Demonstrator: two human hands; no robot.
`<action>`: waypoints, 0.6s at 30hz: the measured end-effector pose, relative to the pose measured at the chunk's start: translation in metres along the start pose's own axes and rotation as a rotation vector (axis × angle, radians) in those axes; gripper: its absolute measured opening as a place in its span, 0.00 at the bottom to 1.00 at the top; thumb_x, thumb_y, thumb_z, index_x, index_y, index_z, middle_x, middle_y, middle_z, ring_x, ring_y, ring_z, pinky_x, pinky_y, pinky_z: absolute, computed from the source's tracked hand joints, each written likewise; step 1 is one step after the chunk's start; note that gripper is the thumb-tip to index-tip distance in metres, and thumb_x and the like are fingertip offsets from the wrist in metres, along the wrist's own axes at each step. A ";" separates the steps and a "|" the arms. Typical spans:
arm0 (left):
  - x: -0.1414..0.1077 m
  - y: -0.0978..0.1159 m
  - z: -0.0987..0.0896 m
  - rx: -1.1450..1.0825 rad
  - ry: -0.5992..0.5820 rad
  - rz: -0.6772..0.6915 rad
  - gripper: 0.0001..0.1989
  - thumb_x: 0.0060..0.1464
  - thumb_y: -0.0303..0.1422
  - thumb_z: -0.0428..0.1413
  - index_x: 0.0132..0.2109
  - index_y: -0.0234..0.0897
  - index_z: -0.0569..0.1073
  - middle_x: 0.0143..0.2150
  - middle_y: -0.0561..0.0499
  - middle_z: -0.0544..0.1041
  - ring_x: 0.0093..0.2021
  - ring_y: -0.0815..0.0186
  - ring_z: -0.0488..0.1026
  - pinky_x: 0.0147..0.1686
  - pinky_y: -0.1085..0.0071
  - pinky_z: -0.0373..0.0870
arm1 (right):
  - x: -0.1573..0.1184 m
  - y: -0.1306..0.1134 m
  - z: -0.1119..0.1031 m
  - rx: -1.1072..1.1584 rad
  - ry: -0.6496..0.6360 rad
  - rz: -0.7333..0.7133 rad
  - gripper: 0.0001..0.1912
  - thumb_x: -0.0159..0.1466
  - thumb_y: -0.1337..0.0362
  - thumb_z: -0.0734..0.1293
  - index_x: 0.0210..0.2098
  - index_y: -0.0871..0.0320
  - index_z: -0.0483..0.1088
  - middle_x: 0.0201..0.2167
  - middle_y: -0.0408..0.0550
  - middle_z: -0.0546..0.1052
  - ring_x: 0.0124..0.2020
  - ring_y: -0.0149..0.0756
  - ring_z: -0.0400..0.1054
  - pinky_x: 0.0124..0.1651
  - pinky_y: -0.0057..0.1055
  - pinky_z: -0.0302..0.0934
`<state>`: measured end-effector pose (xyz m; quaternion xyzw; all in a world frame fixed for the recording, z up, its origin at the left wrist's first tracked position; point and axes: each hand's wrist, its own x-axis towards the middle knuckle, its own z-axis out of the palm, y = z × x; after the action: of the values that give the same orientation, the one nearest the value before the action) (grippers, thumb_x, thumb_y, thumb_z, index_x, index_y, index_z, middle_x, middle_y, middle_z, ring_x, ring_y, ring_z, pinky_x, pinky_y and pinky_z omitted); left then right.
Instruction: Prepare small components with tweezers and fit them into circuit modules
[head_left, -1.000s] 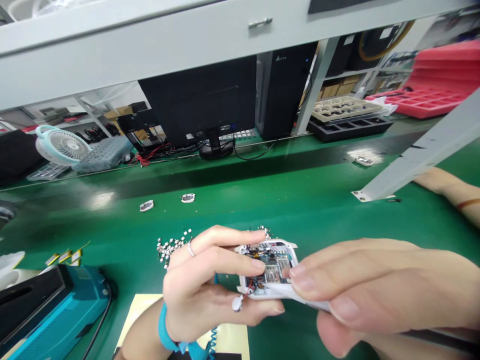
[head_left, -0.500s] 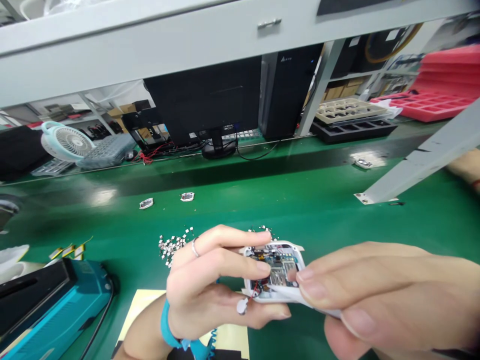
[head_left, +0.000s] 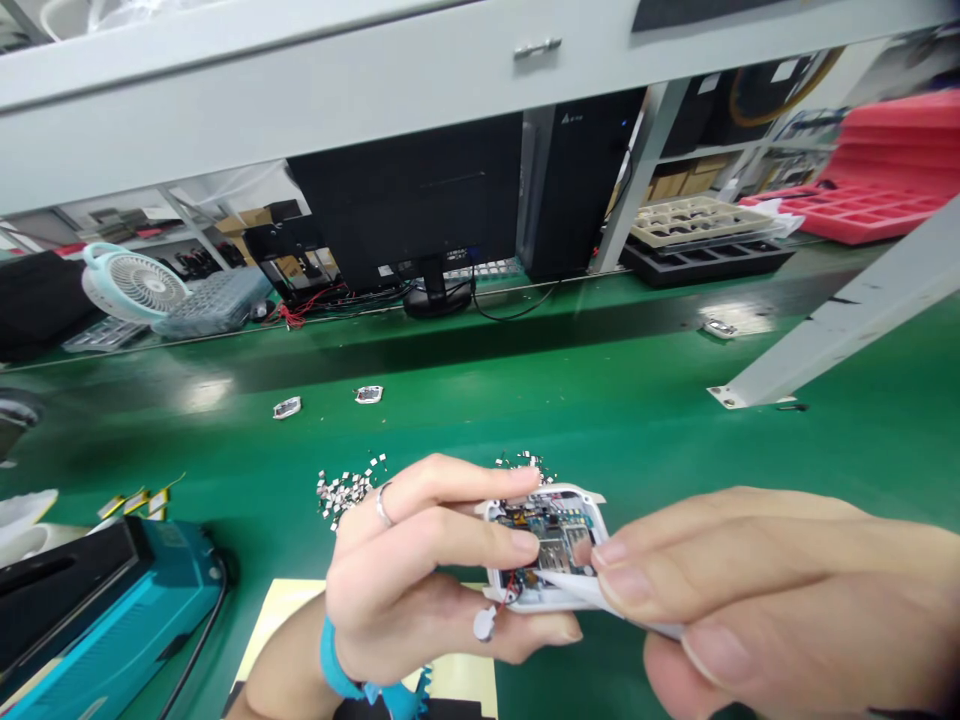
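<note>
My left hand (head_left: 405, 570) holds a small white device housing (head_left: 544, 550) by its edges, with a printed circuit board exposed inside. A blue wrist strap (head_left: 337, 672) circles my left wrist, and a ring sits on one finger. My right hand (head_left: 750, 590) pinches a thin white plastic strip (head_left: 581, 592), whose tip lies on the lower part of the board. A small round white part (head_left: 485, 624) hangs from a fine red wire (head_left: 511, 590) near my left fingers. Fingers hide part of the board.
Several tiny white pieces (head_left: 343, 490) lie on the green bench mat (head_left: 675, 450) behind my hands. A teal machine (head_left: 127, 610) stands at lower left, and a yellow sheet (head_left: 281, 610) lies under my left arm. A grey angled beam (head_left: 840, 320) crosses the right side.
The housing and my hands have shifted slightly right, and the strip sits a little further over the board. A forearm at the right edge has left the view.
</note>
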<state>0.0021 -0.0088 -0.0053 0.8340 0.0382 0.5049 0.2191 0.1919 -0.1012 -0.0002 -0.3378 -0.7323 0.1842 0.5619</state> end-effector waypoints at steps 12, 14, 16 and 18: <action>0.013 -0.082 0.044 0.001 -0.013 -0.418 0.07 0.45 0.33 0.59 0.31 0.33 0.71 0.39 0.46 0.74 0.42 0.64 0.72 0.37 0.73 0.71 | 0.027 0.015 0.000 -0.089 0.631 0.100 0.10 0.45 0.76 0.72 0.26 0.58 0.71 0.25 0.41 0.75 0.29 0.31 0.71 0.32 0.25 0.67; 0.009 -0.128 0.058 0.059 -0.035 -0.558 0.09 0.45 0.34 0.58 0.30 0.32 0.70 0.36 0.48 0.74 0.38 0.66 0.72 0.36 0.74 0.70 | 0.022 0.023 0.004 0.006 0.392 0.258 0.09 0.47 0.74 0.71 0.26 0.59 0.71 0.25 0.41 0.76 0.29 0.31 0.71 0.32 0.24 0.67; 0.001 -0.171 0.069 0.170 -0.077 -0.685 0.10 0.46 0.35 0.57 0.30 0.31 0.70 0.31 0.48 0.74 0.34 0.66 0.73 0.35 0.74 0.70 | 0.007 0.034 0.017 0.207 -0.079 0.517 0.07 0.48 0.71 0.71 0.28 0.60 0.71 0.26 0.44 0.76 0.28 0.32 0.71 0.31 0.25 0.68; -0.011 -0.205 0.074 0.205 -0.100 -0.728 0.09 0.45 0.33 0.58 0.29 0.29 0.71 0.27 0.48 0.75 0.31 0.65 0.73 0.33 0.71 0.70 | -0.016 0.049 0.040 0.434 -0.337 0.768 0.09 0.47 0.67 0.71 0.28 0.62 0.70 0.28 0.48 0.76 0.30 0.34 0.72 0.35 0.29 0.68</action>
<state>0.0926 0.1486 -0.1262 0.8071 0.3716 0.3461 0.3013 0.1702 -0.0734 -0.0549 -0.4242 -0.5800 0.5797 0.3841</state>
